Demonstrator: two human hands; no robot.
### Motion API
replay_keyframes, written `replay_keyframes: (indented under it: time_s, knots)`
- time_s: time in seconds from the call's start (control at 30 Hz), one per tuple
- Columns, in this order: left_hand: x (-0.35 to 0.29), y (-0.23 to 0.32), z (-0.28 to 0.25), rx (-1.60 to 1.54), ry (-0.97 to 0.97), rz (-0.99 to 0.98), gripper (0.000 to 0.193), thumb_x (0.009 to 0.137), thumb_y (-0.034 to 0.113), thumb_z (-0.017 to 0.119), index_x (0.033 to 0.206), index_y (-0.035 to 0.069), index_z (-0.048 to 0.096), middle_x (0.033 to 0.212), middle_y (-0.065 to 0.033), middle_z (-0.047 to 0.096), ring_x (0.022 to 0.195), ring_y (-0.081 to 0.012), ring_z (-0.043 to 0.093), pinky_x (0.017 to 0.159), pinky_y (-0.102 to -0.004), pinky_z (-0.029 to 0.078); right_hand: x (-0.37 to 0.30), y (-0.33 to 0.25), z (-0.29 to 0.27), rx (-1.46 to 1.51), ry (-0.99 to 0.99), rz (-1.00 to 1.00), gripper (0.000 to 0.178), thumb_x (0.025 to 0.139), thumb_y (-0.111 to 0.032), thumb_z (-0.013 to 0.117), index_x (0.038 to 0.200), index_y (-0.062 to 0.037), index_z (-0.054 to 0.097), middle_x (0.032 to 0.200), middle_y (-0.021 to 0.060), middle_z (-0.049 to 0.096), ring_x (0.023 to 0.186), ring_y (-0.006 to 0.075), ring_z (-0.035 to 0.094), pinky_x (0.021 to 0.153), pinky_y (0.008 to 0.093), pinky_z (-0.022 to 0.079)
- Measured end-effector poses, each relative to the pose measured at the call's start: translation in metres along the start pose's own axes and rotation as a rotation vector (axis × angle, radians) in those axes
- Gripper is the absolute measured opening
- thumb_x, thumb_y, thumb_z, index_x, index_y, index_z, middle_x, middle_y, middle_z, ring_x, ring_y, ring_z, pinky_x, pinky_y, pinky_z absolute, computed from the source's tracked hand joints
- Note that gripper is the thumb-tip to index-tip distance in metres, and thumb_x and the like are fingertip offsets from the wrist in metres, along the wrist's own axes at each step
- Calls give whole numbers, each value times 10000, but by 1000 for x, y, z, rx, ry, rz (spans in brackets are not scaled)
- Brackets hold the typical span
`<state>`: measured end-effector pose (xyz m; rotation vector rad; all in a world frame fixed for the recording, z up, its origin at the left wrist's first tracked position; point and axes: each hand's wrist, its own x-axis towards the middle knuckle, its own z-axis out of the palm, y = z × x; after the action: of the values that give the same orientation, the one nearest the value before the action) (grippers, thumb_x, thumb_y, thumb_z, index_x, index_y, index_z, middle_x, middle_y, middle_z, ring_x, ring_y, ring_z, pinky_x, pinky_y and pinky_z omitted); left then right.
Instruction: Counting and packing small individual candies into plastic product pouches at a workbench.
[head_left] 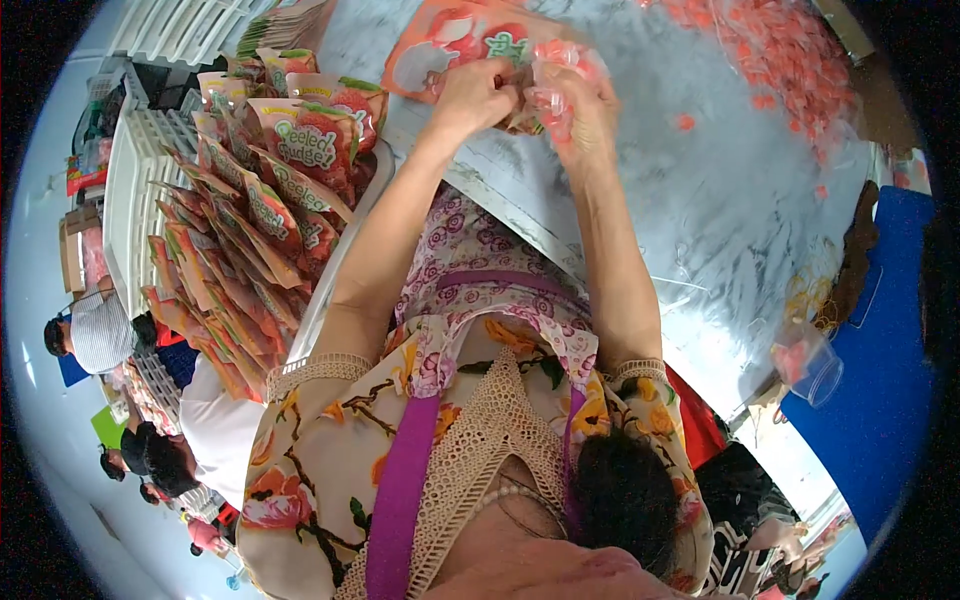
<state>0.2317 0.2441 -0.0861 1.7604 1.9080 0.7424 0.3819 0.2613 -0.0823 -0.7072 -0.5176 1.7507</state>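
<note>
Over the near part of the table, my left hand (475, 98) is closed, its fingers pinching the edge of a small printed candy pouch (522, 124). Most of that pouch is hidden between my hands. My right hand (592, 118) is closed around a bunch of red candies in clear wrappers (556, 88), held right at the pouch. Just beyond my hands lies a large flat pink-and-red printed bag (425, 50). Far to the right on the tabletop, a big heap of the same wrapped red candies (770, 60) is spread out.
On my left, a white crate (372, 190) holds rows of filled pouches (270, 200). Stacked white crates (140, 190) stand past it. A clear plastic cup (815, 375) with red candies sits at the table's right edge, near rubber bands (808, 298). Other people (100, 330) work at the left.
</note>
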Motion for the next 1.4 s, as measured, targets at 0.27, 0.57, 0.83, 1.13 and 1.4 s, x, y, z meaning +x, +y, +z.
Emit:
replay_keyframes:
  time_s: [0.27, 0.57, 0.83, 1.13, 1.4]
  knots:
    - [-19, 12, 9, -63, 206, 97, 96, 767, 75, 548, 834, 7, 558, 717, -222, 608, 718, -422, 602, 651, -479, 475, -4, 13, 2, -358, 48, -100, 318, 728, -88, 753, 1011, 15, 650, 856, 72, 676, 670, 103, 590, 561, 237, 471]
    - [-34, 24, 6, 29, 325, 381, 204, 795, -75, 515, 995, -40, 495, 926, -255, 540, 866, -455, 552, 731, -497, 477, 15, 25, -1, -1136, 178, -404, 261, 763, -221, 692, 945, -33, 703, 688, 105, 681, 608, 166, 626, 568, 324, 498]
    - [-31, 38, 10, -80, 345, 512, 152, 842, -49, 517, 990, -18, 501, 910, -219, 537, 848, -419, 543, 744, -456, 458, 8, 8, -9, -1043, 43, -311, 231, 774, -148, 666, 973, -31, 682, 800, 225, 660, 734, 366, 647, 695, 408, 508]
    - [-24, 56, 10, -104, 222, 635, 120, 864, -29, 531, 975, -3, 492, 924, -187, 527, 833, -396, 541, 699, -442, 458, -1, -12, -39, -1286, -142, -534, 150, 748, -56, 624, 879, 17, 621, 744, 206, 617, 686, 388, 612, 632, 457, 475]
    - [-19, 75, 22, 25, 176, 636, 132, 845, -14, 508, 977, -21, 500, 884, -194, 529, 808, -401, 544, 688, -453, 458, 4, -24, -22, 53, 94, 253, 172, 847, 3, 518, 967, 6, 642, 793, 60, 638, 671, 168, 607, 533, 311, 466]
